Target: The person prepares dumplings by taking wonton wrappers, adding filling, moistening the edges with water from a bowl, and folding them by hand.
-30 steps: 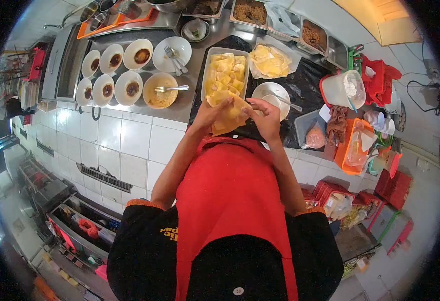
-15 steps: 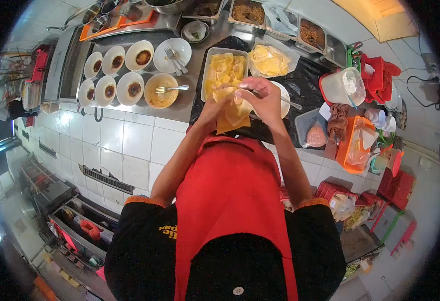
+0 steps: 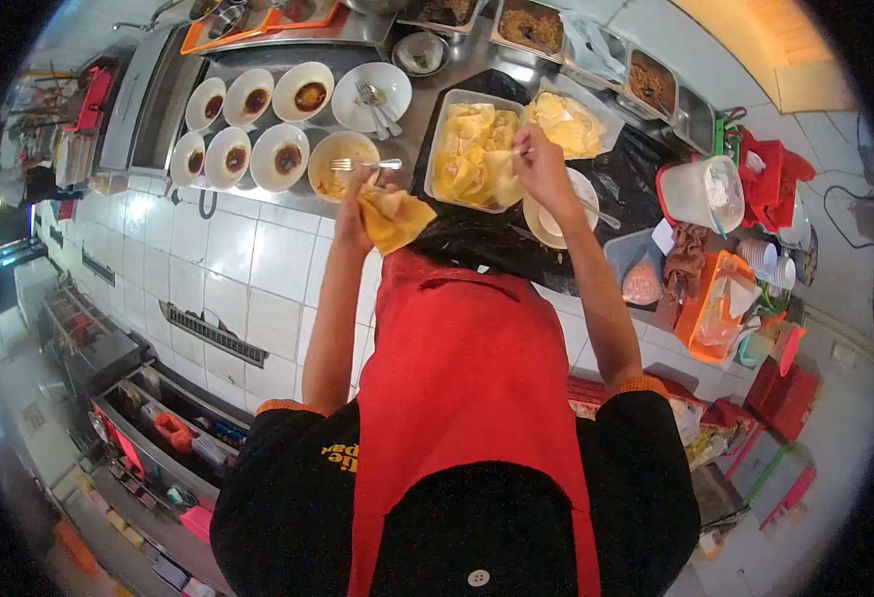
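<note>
My left hand [image 3: 359, 207] is closed on a few yellow dumpling wrappers [image 3: 397, 221], held in front of the counter with their corners hanging out. A pinkish patch shows on top of them. My right hand [image 3: 544, 171] is at the right side of a clear tray [image 3: 499, 206] of folded yellow dumplings [image 3: 464, 164]. Its fingers are pinched on a pale yellow dumpling [image 3: 502, 179], blurred, at the tray's edge. Right of the tray, more flat wrappers [image 3: 566, 124] lie in a container. Below my right forearm stands a white bowl [image 3: 546, 224] with a utensil in it.
To the left stand several white bowls [image 3: 280, 157] with dark sauce, a plate with forks [image 3: 372, 95] and a bowl [image 3: 327, 177] with a fork across it. Metal food pans [image 3: 526, 27] line the back. A flour tub [image 3: 700, 194] and an orange basket [image 3: 712, 308] are at right.
My hands were together over the near edge of the tray, pinching a wrapper. Now they are apart: the left has moved left with the wrappers, the right up and right to the tray's side.
</note>
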Tool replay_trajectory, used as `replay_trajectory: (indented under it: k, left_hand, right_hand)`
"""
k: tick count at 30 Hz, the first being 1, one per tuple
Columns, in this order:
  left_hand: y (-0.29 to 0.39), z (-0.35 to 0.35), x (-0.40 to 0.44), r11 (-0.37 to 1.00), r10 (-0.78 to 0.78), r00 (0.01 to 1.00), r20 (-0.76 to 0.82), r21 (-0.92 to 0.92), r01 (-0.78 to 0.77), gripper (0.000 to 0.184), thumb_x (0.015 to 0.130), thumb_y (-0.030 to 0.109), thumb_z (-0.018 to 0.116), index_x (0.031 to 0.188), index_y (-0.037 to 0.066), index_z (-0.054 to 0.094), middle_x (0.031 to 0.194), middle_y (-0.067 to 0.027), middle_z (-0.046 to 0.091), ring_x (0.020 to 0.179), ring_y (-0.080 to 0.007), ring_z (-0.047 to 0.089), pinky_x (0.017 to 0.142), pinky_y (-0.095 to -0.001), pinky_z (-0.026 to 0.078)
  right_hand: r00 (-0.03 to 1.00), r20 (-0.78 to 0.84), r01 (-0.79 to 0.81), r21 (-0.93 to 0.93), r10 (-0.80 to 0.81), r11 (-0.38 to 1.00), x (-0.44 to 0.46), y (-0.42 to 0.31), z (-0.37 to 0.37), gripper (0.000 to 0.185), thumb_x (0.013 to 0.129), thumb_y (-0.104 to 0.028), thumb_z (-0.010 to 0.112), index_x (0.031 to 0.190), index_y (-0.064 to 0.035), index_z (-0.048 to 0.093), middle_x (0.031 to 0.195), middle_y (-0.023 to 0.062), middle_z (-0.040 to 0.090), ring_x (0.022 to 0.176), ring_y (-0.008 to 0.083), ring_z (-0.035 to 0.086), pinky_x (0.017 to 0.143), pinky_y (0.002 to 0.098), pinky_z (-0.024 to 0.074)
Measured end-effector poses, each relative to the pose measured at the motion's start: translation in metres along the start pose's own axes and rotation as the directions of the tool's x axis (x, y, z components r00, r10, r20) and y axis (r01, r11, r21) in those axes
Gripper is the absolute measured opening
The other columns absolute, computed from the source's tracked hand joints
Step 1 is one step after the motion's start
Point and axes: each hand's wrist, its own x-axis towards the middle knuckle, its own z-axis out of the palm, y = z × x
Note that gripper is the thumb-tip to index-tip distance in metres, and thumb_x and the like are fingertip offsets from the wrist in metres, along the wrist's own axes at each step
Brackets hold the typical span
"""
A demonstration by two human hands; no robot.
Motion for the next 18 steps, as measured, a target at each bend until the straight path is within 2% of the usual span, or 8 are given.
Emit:
replay_trajectory:
  k: [2,4,6,8,10,12,15,18]
  left_hand:
    - [0.015,-0.007,-0.008,0.998,0.064,0.997,0.048,-0.005,-0.063,0.038,0.1,0.04,0.063,0.123,0.011,0.057,0.107,-0.0063,0.063,0.088,-0.0198,0.064,0.084,-0.0394,0.058]
    - [0.024,-0.003,-0.015,0.994,0.113,0.985,-0.133,0.008,-0.113,0.034,0.1,0.039,0.062,0.119,0.012,0.059,0.105,-0.0071,0.066,0.087,-0.0228,0.065,0.086,-0.0425,0.057]
    - [0.023,-0.001,-0.019,0.992,0.121,0.976,-0.182,0.002,-0.123,0.034,0.1,0.039,0.061,0.121,0.012,0.058,0.107,-0.0073,0.066,0.087,-0.0224,0.064,0.088,-0.0428,0.057]
    - [0.019,-0.013,-0.016,0.992,0.11,0.991,-0.073,-0.06,-0.115,0.033,0.1,0.037,0.063,0.12,0.011,0.058,0.107,-0.0078,0.066,0.086,-0.0224,0.064,0.087,-0.0427,0.057]
    - [0.015,-0.013,-0.015,0.994,0.094,0.99,-0.101,-0.051,-0.1,0.031,0.099,0.036,0.064,0.119,0.012,0.058,0.105,-0.0079,0.066,0.085,-0.0225,0.064,0.087,-0.0427,0.057]
    - [0.009,-0.013,-0.016,0.996,0.073,0.989,-0.129,-0.044,-0.079,0.03,0.099,0.034,0.065,0.118,0.012,0.058,0.104,-0.008,0.067,0.085,-0.0226,0.064,0.087,-0.0427,0.057]
    - [0.004,-0.008,-0.016,0.994,0.067,0.991,-0.119,-0.076,-0.076,0.028,0.098,0.032,0.067,0.116,0.013,0.057,0.1,-0.0079,0.068,0.083,-0.0221,0.064,0.084,-0.0421,0.058]
    - [0.003,-0.003,-0.016,0.995,0.06,0.984,-0.17,-0.062,-0.072,0.026,0.098,0.032,0.067,0.113,0.013,0.057,0.098,-0.0077,0.068,0.082,-0.0214,0.065,0.082,-0.041,0.059]
  right_hand:
    - [1.0,-0.028,0.012,0.319,-0.004,0.948,-0.002,0.013,0.038,0.027,0.082,0.001,0.069,0.107,-0.0022,0.057,0.089,0.0095,0.067,0.078,0.0214,0.068,0.072,0.0333,0.0567]
    - [0.999,-0.018,-0.017,0.441,0.027,0.897,-0.004,0.016,0.072,0.026,0.082,-0.002,0.071,0.105,-0.0013,0.058,0.089,0.0085,0.068,0.079,0.0188,0.069,0.073,0.0329,0.0574]
    - [0.984,0.107,-0.171,0.307,0.145,0.936,-0.004,0.02,0.098,0.025,0.083,-0.003,0.071,0.105,-0.0008,0.059,0.089,0.0068,0.068,0.08,0.016,0.069,0.073,0.0328,0.0574]
    - [0.985,0.086,-0.169,0.28,0.15,0.945,-0.001,0.045,0.126,0.025,0.083,-0.003,0.072,0.105,-0.0011,0.059,0.087,0.0081,0.068,0.079,0.0186,0.069,0.073,0.0337,0.0573]
    - [0.985,0.069,-0.168,0.253,0.156,0.953,0.004,0.038,0.131,0.025,0.082,-0.003,0.072,0.104,-0.0015,0.06,0.085,0.0093,0.069,0.078,0.0211,0.07,0.073,0.0346,0.0572]
    - [0.997,-0.075,-0.02,0.104,0.028,0.994,0.004,0.031,0.126,0.022,0.083,-0.005,0.072,0.102,-0.0031,0.06,0.083,0.0142,0.07,0.079,0.0287,0.071,0.073,0.0382,0.0565]
    - [0.993,-0.114,0.031,-0.099,-0.043,0.995,0.005,0.017,0.115,0.016,0.086,-0.01,0.07,0.098,-0.0053,0.062,0.085,0.0169,0.071,0.084,0.0344,0.071,0.073,0.0427,0.0555]
    - [0.996,-0.064,0.049,-0.113,-0.056,0.992,0.0,0.009,0.113,0.012,0.089,-0.015,0.068,0.096,-0.0069,0.063,0.086,0.0142,0.072,0.084,0.0349,0.07,0.072,0.0453,0.0546]
